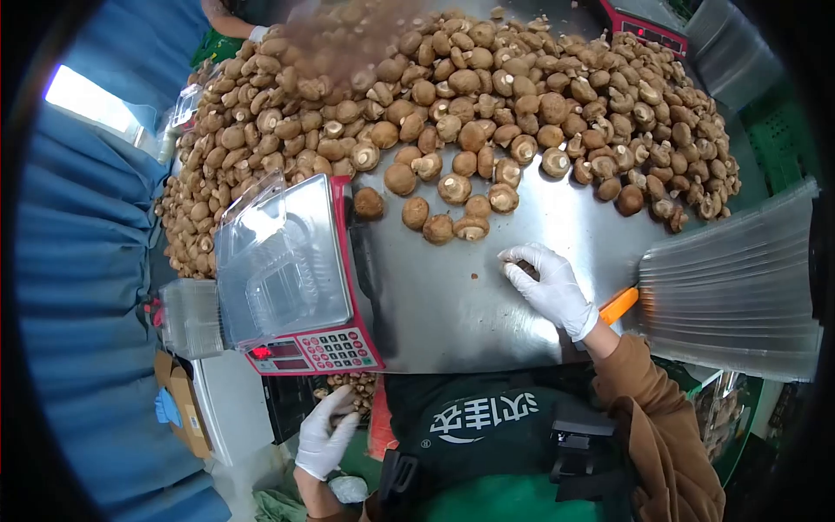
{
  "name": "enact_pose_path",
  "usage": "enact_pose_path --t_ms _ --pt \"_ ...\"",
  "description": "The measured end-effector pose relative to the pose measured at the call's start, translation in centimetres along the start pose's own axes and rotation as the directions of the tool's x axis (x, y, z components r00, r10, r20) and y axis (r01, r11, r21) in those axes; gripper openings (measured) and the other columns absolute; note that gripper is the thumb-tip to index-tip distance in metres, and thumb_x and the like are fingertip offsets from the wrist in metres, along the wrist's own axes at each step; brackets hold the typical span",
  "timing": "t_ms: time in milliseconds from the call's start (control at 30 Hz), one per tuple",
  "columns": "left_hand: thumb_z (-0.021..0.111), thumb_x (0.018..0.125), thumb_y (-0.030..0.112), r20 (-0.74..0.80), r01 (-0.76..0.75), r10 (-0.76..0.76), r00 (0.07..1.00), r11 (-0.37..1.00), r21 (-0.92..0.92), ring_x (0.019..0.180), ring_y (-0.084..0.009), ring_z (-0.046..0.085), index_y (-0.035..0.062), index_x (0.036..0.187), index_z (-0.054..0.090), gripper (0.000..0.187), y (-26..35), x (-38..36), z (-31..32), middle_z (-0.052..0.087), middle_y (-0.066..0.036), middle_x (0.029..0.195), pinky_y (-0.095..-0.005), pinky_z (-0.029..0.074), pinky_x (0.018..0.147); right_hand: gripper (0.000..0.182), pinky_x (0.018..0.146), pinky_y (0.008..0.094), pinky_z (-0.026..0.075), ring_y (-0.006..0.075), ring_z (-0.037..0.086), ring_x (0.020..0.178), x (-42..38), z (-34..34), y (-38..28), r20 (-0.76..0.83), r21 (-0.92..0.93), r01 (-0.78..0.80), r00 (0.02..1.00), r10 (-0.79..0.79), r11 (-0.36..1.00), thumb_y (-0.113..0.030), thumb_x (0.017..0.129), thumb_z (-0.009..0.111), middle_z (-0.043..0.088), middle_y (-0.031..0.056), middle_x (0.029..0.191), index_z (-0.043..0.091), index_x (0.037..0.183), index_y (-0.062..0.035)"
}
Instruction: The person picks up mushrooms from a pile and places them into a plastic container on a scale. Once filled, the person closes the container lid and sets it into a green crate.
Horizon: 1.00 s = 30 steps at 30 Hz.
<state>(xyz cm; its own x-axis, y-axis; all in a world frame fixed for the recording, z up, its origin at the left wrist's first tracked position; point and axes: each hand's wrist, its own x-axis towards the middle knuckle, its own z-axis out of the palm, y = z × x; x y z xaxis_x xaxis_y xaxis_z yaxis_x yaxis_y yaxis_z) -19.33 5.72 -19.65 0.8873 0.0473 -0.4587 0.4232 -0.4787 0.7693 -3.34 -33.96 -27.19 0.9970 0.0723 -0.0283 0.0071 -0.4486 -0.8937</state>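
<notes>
My right hand point(550, 287), in a white glove, is over the metal table point(435, 322) with its thumb and fingers curled around a brown mushroom point(526, 268), mostly hidden by the glove. Below the table's front edge is my left hand point(325, 438), also gloved, fingers apart and nothing visible in them. It is just under a dark crate holding small mushrooms point(357, 388). A few loose mushrooms point(438, 229) lie in front of a large mushroom heap point(557, 104). On the red-framed scale point(341, 351) at left sits a clear plastic tray point(283, 283).
Stacked clear trays point(731, 278) stand at the right, beside an orange handle point(619, 306). Another tray stack point(191, 317) is left of the scale. A second scale point(644, 30) is at the far right. Another person's arm point(228, 22) reaches in at the top left.
</notes>
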Motion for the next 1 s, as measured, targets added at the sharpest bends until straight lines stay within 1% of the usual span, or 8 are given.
enact_pose_path --t_ms 167,367,400,467,600,667,800,1000 --pt "0.073 0.091 0.007 0.115 -0.451 0.436 0.893 0.866 0.217 0.11 -0.0272 0.068 -0.0003 0.137 0.059 0.048 10.9 9.2 7.3 0.069 -0.018 0.121 -0.0347 0.052 0.097 0.018 0.082 0.0386 0.055 0.0294 0.068 0.09 1.3 -1.2 0.1 -0.069 -0.09 0.024 0.997 -0.03 0.996 -0.015 0.095 0.065 0.069 0.0139 0.102 0.072 0.109 -0.0058" --pt "0.07 0.089 0.01 0.175 -0.677 0.669 0.722 0.63 0.381 0.143 -0.047 0.04 0.0015 0.142 0.052 0.056 8.0 15.5 20.4 0.045 -0.031 0.15 -0.0496 0.036 0.118 0.019 0.082 0.0378 0.055 0.0285 0.068 0.09 1.1 -3.6 1.6 -0.146 -0.144 -0.03 0.989 0.009 0.989 -0.014 0.094 0.066 0.068 0.0134 0.1 0.072 0.11 -0.0053" --pt "0.072 0.088 0.012 0.259 -0.764 0.72 0.644 0.589 0.263 0.137 -0.0443 0.049 0.0012 0.135 0.059 0.05 8.5 14.7 21.3 0.054 -0.029 0.142 -0.0472 0.04 0.116 0.019 0.082 0.0376 0.055 0.0283 0.068 0.09 1.0 -4.0 1.5 -0.145 -0.132 -0.084 0.987 0.065 0.988 -0.014 0.094 0.066 0.068 0.0132 0.1 0.072 0.11 -0.0052" --pt "0.074 0.087 0.012 0.479 -0.73 0.704 0.524 0.661 -0.174 0.118 -0.0393 0.064 0.0012 0.118 0.068 0.034 9.5 13.1 23.0 0.067 -0.022 0.12 -0.0446 0.051 0.102 0.019 0.08 0.0328 0.054 0.0218 0.067 0.088 1.1 -4.5 1.9 -0.166 -0.079 -0.079 0.984 0.066 0.994 -0.011 0.095 0.066 0.067 0.0112 0.099 0.072 0.112 -0.0043" --pt "0.071 0.086 0.003 0.267 -0.835 0.792 0.549 0.53 0.146 0.087 -0.033 0.066 0.0029 0.095 0.067 0.01 11.3 14.8 21.5 0.067 -0.014 0.094 -0.0431 0.053 0.079 0.02 0.08 0.0303 0.055 0.0179 0.067 0.088 2.7 -4.8 2.2 -0.203 -0.075 -0.044 0.979 0.028 0.996 -0.009 0.096 0.065 0.067 0.009 0.102 0.072 0.114 -0.0038" --pt "0.07 0.084 0.001 0.017 -0.706 0.728 0.685 0.658 0.264 0.098 -0.0348 0.064 0.0025 0.104 0.067 0.019 12.2 16.8 20.1 0.067 -0.016 0.103 -0.043 0.051 0.088 0.022 0.092 0.0392 0.053 0.0313 0.067 0.101 3.9 -4.7 2.8 -0.256 -0.049 -0.033 0.966 0.019 0.998 -0.013 0.092 0.067 0.067 0.0152 0.108 0.072 0.112 -0.0061" --pt "0.074 0.082 0.004 -0.226 -0.629 0.774 0.592 0.619 0.471 0.125 -0.0414 0.052 0.0031 0.134 0.057 0.054 15.5 22.0 18.8 0.056 -0.021 0.133 -0.049 0.04 0.108 0.03 0.106 0.0454 0.044 0.0399 0.056 0.122 8.2 -4.8 2.2 -0.395 -0.283 0.073 0.9 -0.185 0.956 -0.018 0.091 0.067 0.06 0.0198 0.129 0.07 0.119 -0.0095" --pt "0.08 0.083 0.049 -0.187 -0.422 0.659 0.728 0.646 0.637 0.151 -0.0523 0.019 0.0179 0.158 0.037 0.092 22.7 31.6 20.2 0.025 -0.024 0.165 -0.0628 0.019 0.121 0.053 0.115 0.0648 0.028 0.0472 0.035 0.143 18.2 -6.7 1.9 -0.427 -0.71 -0.079 0.839 -0.339 0.699 -0.036 0.096 0.065 0.041 0.0204 0.156 0.056 0.146 -0.0216"
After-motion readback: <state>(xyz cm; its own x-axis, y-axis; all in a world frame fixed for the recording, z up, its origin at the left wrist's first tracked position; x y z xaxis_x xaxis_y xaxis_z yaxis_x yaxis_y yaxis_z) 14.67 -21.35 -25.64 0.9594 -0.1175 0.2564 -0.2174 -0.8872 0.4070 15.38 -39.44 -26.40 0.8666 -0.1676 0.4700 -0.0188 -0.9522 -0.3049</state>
